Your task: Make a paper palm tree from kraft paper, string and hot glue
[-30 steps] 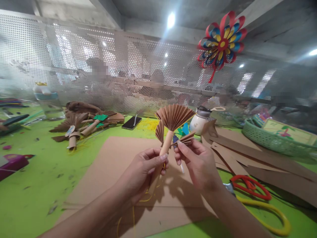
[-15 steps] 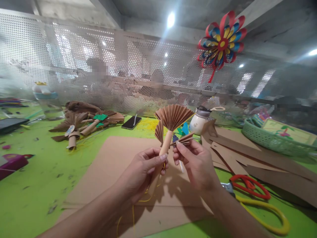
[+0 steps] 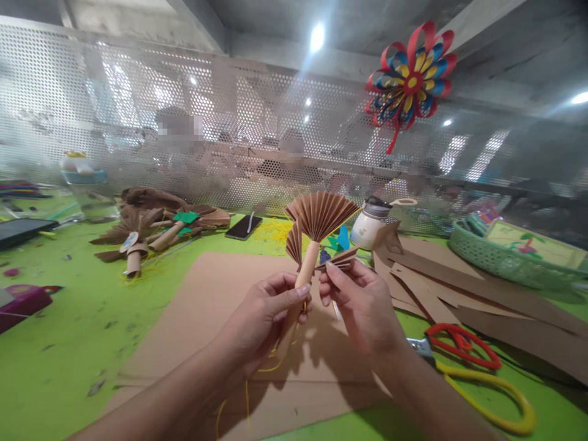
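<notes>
My left hand (image 3: 271, 309) is closed around a brown paper tube (image 3: 307, 263). Above the tube spreads a large pleated paper fan (image 3: 324, 214), and a smaller folded fan (image 3: 294, 246) sticks out at its left. Between the thumb and fingers of my right hand (image 3: 362, 300) is pinched a pleated paper wing (image 3: 342, 260) on the tube's right side. Yellow string (image 3: 271, 369) hangs below the tube. Under both hands lies a brown paper sheet (image 3: 206, 294).
Scissors (image 3: 463, 349) with red and yellow handles lie at right, near brown paper pieces (image 3: 432, 275) and a green basket (image 3: 487, 254). Other paper fan figures (image 3: 133, 263), a phone (image 3: 244, 227) and a white jar (image 3: 367, 223) stand farther back, before a perforated screen (image 3: 257, 104).
Both hands keep the same grips. The large fan and my right hand have shifted very slightly to the left.
</notes>
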Action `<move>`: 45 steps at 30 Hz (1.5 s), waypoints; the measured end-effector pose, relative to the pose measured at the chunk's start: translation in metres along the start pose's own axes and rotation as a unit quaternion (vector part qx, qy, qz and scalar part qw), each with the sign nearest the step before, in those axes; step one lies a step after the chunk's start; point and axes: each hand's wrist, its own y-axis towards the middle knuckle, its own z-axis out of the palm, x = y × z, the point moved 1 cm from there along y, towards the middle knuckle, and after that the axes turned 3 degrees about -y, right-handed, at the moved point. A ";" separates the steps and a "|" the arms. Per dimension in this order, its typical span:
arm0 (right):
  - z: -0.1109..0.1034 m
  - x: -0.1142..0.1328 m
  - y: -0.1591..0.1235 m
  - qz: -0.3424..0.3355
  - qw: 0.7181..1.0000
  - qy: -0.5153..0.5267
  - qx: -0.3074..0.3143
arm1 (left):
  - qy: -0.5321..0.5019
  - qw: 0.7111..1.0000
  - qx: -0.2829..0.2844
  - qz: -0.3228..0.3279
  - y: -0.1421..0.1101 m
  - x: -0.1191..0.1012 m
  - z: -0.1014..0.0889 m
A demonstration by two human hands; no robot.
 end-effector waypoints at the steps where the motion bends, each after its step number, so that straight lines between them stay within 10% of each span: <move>1: 0.000 0.000 0.000 -0.001 1.000 0.000 0.000 | 0.001 1.000 0.002 0.002 0.000 0.000 0.000; 45: 0.002 0.000 -0.001 0.016 1.000 0.014 0.001 | -0.007 1.000 -0.009 0.004 -0.001 0.000 0.000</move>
